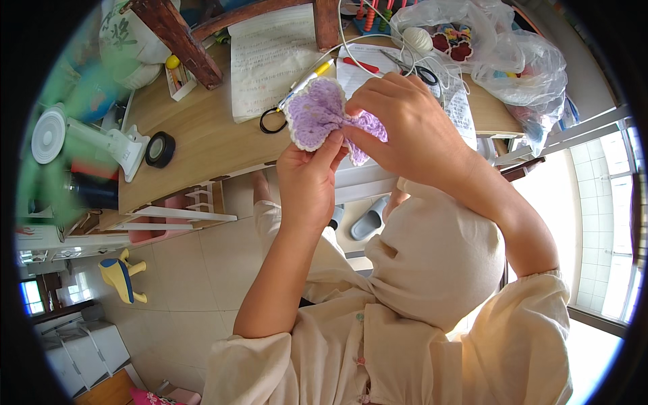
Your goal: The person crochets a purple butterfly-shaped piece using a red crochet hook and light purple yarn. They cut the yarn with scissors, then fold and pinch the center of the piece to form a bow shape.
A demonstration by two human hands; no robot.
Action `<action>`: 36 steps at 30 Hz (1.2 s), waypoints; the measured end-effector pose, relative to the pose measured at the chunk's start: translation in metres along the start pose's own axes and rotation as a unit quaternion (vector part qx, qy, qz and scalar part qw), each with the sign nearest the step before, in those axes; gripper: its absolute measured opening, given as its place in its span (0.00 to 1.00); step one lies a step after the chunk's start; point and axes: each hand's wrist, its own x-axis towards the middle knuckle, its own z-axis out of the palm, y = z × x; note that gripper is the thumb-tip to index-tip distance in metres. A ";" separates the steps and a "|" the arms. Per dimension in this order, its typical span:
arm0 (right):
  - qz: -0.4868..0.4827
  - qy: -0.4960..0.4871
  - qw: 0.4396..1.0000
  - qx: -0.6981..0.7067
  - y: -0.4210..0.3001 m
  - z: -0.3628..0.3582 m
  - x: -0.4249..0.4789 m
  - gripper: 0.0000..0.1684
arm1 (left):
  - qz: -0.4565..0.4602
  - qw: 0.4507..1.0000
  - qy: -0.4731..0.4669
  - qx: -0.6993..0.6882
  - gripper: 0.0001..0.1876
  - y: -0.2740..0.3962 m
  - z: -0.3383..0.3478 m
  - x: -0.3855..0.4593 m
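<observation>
Between my two hands is a lilac crocheted bow or butterfly (315, 112) with a white scalloped border, held up in front of the desk's near edge. My left hand (310, 177) pinches its gathered middle from below, thumb on the front. From the right, my right hand (412, 126) grips near the same middle with thumb and fingers, covering much of the right wing. Behind the piece lie a yellow and white pen (318, 71), a red-handled tool (360, 65) and scissors with black handles (424, 76). White yarn trails from a small ball (418, 39) across the papers.
An open notebook (268, 61) lies under a dark wooden frame (174, 40). Black tape (160, 149) and a white stand (109, 142) sit at the left. Clear plastic bags (526, 76) with crocheted pieces crowd the right. A yellow and blue stool (121, 276) stands on the floor.
</observation>
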 end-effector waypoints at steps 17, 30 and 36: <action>-0.013 -0.003 1.000 0.010 0.006 0.005 -0.001 0.04 | 0.021 0.999 -0.011 0.026 0.10 -0.001 0.003 -0.002; 0.106 -0.063 0.981 0.151 0.001 -0.005 -0.003 0.08 | 0.009 0.995 -0.019 0.095 0.09 0.005 -0.001 -0.004; 0.189 -0.061 0.963 0.181 -0.002 -0.006 -0.001 0.09 | -0.003 0.999 -0.045 -0.025 0.11 0.002 0.001 -0.001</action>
